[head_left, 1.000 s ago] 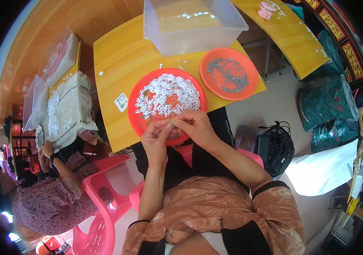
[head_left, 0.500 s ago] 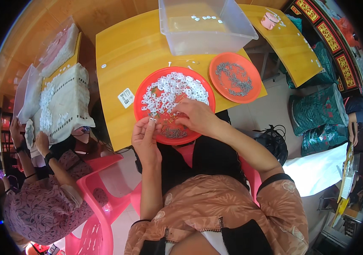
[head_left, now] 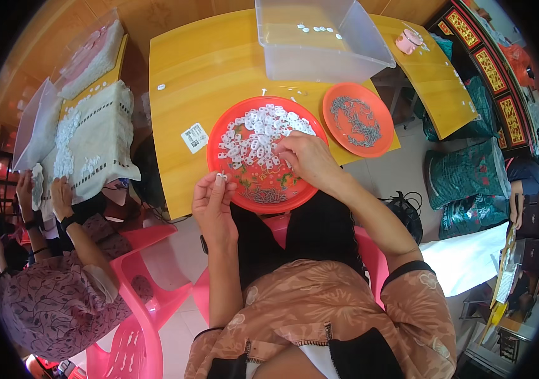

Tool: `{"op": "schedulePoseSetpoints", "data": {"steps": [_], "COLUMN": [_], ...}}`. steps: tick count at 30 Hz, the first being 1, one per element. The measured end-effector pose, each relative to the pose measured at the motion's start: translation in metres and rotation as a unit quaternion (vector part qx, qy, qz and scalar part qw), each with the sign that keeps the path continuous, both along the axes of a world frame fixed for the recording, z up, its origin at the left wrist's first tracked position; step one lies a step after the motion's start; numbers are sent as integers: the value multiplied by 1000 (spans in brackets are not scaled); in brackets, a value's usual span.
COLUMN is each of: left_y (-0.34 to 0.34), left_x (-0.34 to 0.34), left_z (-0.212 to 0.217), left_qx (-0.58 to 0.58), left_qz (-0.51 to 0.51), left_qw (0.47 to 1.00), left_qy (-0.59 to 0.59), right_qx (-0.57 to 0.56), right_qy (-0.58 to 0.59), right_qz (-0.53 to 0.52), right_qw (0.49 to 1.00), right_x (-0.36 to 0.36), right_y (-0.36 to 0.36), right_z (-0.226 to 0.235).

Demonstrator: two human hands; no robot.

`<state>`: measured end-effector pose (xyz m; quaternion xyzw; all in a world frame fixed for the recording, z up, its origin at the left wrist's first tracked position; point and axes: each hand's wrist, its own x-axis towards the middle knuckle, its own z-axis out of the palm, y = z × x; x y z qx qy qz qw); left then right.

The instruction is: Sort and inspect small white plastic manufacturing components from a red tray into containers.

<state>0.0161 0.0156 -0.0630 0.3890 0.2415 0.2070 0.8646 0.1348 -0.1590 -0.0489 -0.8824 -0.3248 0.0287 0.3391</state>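
Note:
A red round tray (head_left: pixel 217 184) holds a heap of small white plastic pieces with holes (head_left: pixel 263 129) on its far side. Small grey metal pins (head_left: pixel 264 196) lie on its near side. By the tray's near left rim, my left hand (head_left: pixel 214 205) pinches one white plastic piece (head_left: pixel 221 176) between thumb and forefinger. My right hand (head_left: pixel 310 163) comes over the tray from the right, its fingers curled together at the edge of the white heap. Whatever its fingertips grip is too small to make out.
An orange plate (head_left: pixel 380 110) of grey pins stands right of the tray on the yellow table (head_left: pixel 206 69). A clear plastic bin (head_left: pixel 326 63) is behind. Left, another person's hands (head_left: pixel 62 197) work by a cloth with white pieces. Pink chairs (head_left: pixel 149 316) stand beside me.
My right hand has moved from the tray's middle a little right and farther, up to the white heap. The left hand still holds its piece. The view has shifted slightly.

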Motion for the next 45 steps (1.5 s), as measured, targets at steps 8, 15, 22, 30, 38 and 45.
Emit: {"op": "schedulePoseSetpoints", "data": {"steps": [8, 15, 22, 30, 38, 45], "left_y": [-2, -3, -5, -6, -14, -17], "left_x": [-1, -2, 0, -2, -6, -9], "left_z": [-4, -4, -3, 6, 14, 17], "left_qx": [17, 1, 3, 1, -90, -98], "left_qz": [-24, -21, -32, -39, -89, -95], "left_qw": [1000, 1000, 999, 999, 990, 988], "left_qy": [7, 0, -7, -1, -62, -77], "right_qx": [18, -8, -78, 150, 263, 270], "right_qy": [-43, -31, -87, 299, 451, 454], "right_qz": [2, 5, 42, 32, 43, 46], "right_qw": [999, 999, 992, 942, 852, 848], "right_x": [15, 32, 28, 8, -20, -28], "right_y": [11, 24, 34, 28, 25, 26], "right_z": [1, -2, -23, 4, 27, 25]}}
